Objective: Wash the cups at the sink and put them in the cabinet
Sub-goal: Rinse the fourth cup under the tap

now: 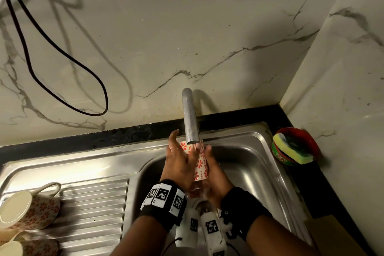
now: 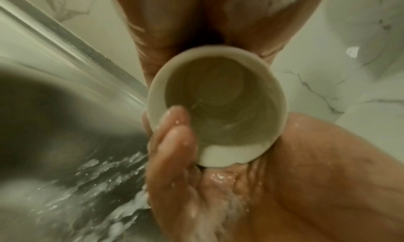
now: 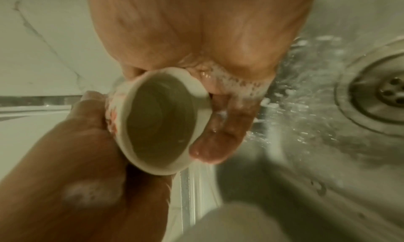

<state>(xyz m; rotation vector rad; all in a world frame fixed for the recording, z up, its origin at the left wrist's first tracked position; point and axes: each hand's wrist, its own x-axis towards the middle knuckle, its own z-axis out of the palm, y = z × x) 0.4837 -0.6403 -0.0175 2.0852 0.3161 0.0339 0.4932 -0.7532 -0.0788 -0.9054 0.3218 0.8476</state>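
head: left hand (image 1: 180, 162) and right hand (image 1: 212, 169) clasp flowered cup (image 1: 200, 164) under tap (image 1: 190, 118), above sink (image 1: 249, 151) | left wrist: cup mouth faces camera, wet fingers (image 2: 174, 135) wrap rim | right wrist: soapy right hand grasps cup wall

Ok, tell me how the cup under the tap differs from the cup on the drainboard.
The held cup is gripped by the left hand and right hand under the tap; the drainboard cup lies untouched on its side. The held cup is wet, the other looks dry. Both carry red flower patterns.
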